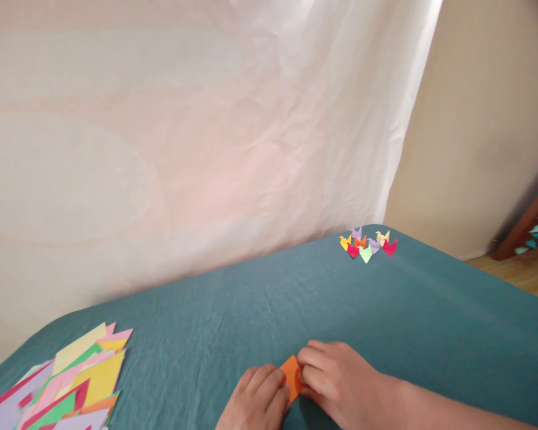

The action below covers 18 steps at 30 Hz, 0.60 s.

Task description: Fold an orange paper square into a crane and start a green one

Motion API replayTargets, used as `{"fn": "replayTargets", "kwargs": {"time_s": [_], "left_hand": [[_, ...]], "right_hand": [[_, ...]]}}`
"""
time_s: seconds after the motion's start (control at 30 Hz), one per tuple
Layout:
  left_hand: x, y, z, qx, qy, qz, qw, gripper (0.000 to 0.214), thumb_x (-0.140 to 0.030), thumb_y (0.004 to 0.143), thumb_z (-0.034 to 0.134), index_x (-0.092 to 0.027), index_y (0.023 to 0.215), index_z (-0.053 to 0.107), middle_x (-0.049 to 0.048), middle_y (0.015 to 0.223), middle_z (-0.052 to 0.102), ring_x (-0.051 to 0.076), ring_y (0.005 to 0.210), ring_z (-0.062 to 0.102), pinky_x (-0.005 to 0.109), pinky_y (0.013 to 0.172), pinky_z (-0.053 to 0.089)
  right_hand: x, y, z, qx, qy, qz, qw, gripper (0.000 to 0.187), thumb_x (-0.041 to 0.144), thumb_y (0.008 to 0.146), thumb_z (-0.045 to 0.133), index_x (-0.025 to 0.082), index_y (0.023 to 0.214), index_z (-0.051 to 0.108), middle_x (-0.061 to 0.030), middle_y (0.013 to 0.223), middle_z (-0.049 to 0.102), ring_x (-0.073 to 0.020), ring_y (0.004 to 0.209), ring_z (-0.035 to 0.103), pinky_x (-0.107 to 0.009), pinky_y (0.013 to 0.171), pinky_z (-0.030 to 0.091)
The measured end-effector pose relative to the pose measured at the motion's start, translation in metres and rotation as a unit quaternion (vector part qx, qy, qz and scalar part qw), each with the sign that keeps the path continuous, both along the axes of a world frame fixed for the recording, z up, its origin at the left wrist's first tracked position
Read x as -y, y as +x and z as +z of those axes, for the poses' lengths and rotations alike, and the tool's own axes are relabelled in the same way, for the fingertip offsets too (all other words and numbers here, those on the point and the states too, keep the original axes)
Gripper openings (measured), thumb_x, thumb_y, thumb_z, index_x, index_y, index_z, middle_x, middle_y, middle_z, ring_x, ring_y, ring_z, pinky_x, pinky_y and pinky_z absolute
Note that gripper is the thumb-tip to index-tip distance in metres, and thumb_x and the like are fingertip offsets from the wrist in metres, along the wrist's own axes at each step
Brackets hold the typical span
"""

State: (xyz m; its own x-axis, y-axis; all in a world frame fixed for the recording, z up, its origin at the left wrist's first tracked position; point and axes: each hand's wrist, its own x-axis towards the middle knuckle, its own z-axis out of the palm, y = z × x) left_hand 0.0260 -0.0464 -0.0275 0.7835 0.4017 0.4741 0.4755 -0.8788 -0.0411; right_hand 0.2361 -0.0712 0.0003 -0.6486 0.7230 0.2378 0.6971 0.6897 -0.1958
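Observation:
Near the front edge of the table, a small folded piece of orange paper (292, 377) sits between my two hands. My left hand (257, 397) has its fingers curled over the paper's left side. From the right, my right hand (329, 376) pinches the other edge, fingers bent and close together. Both hands partly cover the paper, so its full shape is hidden.
A loose pile of coloured paper sheets (94, 379) lies at the left of the green-covered table (197, 334). Several small folded paper birds (366, 254) stand grouped at the far right corner. A pale hanging sheet (206, 149) rises behind the table.

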Motion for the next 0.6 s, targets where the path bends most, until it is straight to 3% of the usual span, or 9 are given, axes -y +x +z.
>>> {"fn": "replayTargets", "kwargs": {"time_s": [0.13,0.37,0.6], "left_hand": [[0.002,0.003,0.006,-0.030,-0.055,0.001,0.998,0.024,-0.032,0.092,0.041,-0.018,0.084,0.059,0.0047,0.076,0.063,0.018,0.072,0.061,0.029,0.067,0.049],[0.002,0.008,0.012,0.031,-0.010,-0.013,0.999,0.025,-0.017,0.093,0.037,-0.019,0.082,0.059,0.0027,0.068,0.062,0.015,0.069,0.062,0.026,0.068,0.050],[0.000,0.004,0.014,0.042,-0.103,0.006,0.994,0.022,-0.015,0.089,0.041,-0.019,0.082,0.061,0.0053,0.076,0.065,0.016,0.071,0.061,0.027,0.067,0.050]], "right_hand": [[-0.001,-0.001,-0.003,-0.010,-0.013,-0.011,1.000,0.015,0.022,0.090,0.053,0.018,0.077,0.057,-0.0006,0.084,0.059,-0.0157,0.079,0.052,-0.028,0.064,0.036],[0.001,-0.002,-0.001,-0.047,-0.036,-0.045,0.997,0.010,0.025,0.084,0.061,0.018,0.078,0.057,-0.0004,0.083,0.060,-0.0159,0.078,0.053,-0.027,0.064,0.038],[0.002,-0.011,-0.012,-0.058,0.002,-0.060,0.996,0.015,0.015,0.088,0.051,0.017,0.075,0.058,-0.0019,0.077,0.058,-0.0156,0.073,0.051,-0.028,0.061,0.036]]}}
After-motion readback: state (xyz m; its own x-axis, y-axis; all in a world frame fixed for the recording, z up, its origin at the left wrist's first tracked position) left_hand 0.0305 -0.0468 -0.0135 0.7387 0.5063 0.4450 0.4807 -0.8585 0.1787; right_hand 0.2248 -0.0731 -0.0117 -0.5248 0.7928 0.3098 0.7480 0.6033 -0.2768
